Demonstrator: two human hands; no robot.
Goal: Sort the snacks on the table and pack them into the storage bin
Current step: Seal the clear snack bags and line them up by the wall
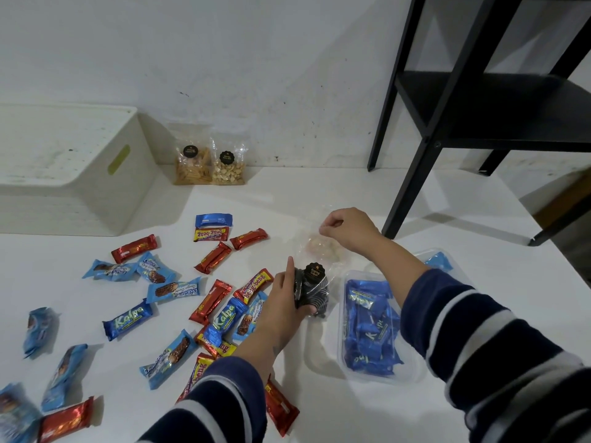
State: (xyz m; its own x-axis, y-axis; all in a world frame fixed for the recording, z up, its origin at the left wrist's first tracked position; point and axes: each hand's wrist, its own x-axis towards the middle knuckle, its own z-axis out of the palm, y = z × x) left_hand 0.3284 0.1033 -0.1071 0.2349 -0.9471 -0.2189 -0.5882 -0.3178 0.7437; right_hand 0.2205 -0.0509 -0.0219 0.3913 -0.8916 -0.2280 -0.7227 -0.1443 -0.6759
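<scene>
Navy sleeves; white stripes

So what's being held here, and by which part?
One clear snack bag: the left hand grips its lower end, around the dark swirled snacks, and the right hand pinches the plastic at its top edge.

wrapped snacks scattered on table; white storage bin far left.

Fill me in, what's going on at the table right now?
A person is sorting snacks. Both hands hold one clear snack bag: the left hand grips its dark, labelled end, the right hand pinches the far end. Dark blue bars already fill a clear tray at the right. Loose wrapped bars cover the table's left side, and the white storage bin stands behind them.
</scene>
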